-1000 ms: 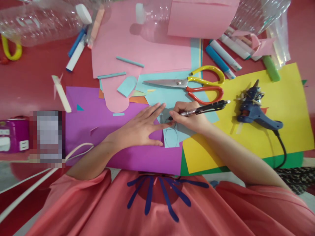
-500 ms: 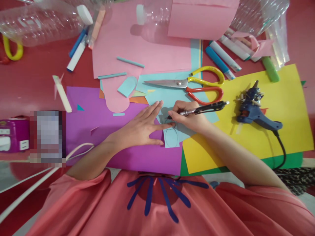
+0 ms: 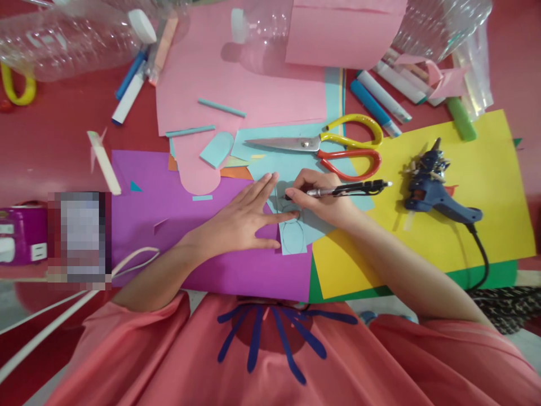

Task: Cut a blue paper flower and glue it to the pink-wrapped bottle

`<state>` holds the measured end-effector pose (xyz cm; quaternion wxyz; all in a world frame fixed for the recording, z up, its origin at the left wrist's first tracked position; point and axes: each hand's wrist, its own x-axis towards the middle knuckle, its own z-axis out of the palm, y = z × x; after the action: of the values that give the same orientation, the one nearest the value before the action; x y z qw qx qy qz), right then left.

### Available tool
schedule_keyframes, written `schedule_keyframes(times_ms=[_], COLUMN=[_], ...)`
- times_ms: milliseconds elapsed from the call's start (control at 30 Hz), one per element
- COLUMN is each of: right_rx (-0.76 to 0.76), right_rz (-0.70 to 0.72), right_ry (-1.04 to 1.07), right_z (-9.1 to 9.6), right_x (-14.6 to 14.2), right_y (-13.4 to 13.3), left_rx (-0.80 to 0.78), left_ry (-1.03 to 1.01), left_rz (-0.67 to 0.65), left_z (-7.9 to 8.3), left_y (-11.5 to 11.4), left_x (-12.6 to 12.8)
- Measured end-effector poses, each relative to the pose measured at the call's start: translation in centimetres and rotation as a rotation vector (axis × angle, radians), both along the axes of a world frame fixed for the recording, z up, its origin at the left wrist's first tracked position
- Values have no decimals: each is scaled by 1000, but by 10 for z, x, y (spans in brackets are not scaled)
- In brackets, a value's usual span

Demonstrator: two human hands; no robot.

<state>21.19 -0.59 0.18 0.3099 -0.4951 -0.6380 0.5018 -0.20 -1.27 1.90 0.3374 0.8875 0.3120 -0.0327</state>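
Note:
My right hand (image 3: pixel 323 197) grips a black and silver pen (image 3: pixel 353 188), its tip down on a light blue paper strip (image 3: pixel 293 246). Drawn outlines show on the strip, one a full oval near its lower end; the upper part is partly hidden by my hands. My left hand (image 3: pixel 249 217) lies flat with fingers spread, its index finger pressing the strip and the rest over purple paper (image 3: pixel 249 276). Just beyond my hands lie scissors (image 3: pixel 306 144) with one yellow and one red handle, on light blue paper. A rounded light blue cutout (image 3: pixel 217 150) sits on a pink cutout (image 3: pixel 198 180).
A blue glue gun (image 3: pixel 439 192) rests on yellow paper (image 3: pixel 502 225) at right. Clear plastic bottles (image 3: pixel 80 39) and markers (image 3: pixel 374 107) lie along the back, one bottle wrapped in pink paper (image 3: pixel 344 34). A white cable (image 3: pixel 63 321) and a purple box-shaped device (image 3: pixel 25 234) are at left.
The pen tip has moved slightly up and left on the light blue strip. My left hand stays flat in place. The whole view has shifted a little.

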Motion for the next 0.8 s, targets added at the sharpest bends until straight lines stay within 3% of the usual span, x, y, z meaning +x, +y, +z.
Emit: schedule_keyframes(times_ms=[800], right_rx=[25], right_rz=[-47], right_ry=[30], right_z=[-2], right_x=[-1], right_y=[2], left_rx=[-7], left_ry=[20], left_rz=[-11], left_z=[-2], left_y=[1], left_x=[2])
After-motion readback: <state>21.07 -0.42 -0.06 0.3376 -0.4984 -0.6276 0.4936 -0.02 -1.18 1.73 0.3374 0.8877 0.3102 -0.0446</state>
